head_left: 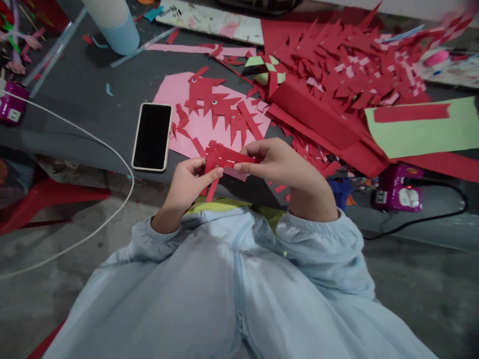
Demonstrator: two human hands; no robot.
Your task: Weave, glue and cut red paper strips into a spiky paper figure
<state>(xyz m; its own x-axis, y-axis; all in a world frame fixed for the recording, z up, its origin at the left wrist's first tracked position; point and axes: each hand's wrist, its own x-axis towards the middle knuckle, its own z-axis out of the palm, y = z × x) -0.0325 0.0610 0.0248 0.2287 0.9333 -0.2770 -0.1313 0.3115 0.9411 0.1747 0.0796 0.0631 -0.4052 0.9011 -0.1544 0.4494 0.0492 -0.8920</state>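
Between my two hands, at the table's near edge, is a weave of red paper strips (218, 155), with loose ends hanging down and sticking out. My left hand (189, 184) pinches its left side between thumb and fingers. My right hand (271, 162) grips a strip that runs out to the right of the weave. Just beyond lies a pink paper sheet (175, 92) bearing several folded red paper fish (204, 92), some with small stuck-on eyes. Fingertips cover part of the weave.
A phone (152, 137) lies left of the pink sheet. Red folded card (325, 117), a heap of red paper pieces (359, 60) and green paper (422, 134) fill the right. A bottle (116, 30) stands at back left. A white cable (93, 130) crosses the left; a purple box (402, 192) sits right.
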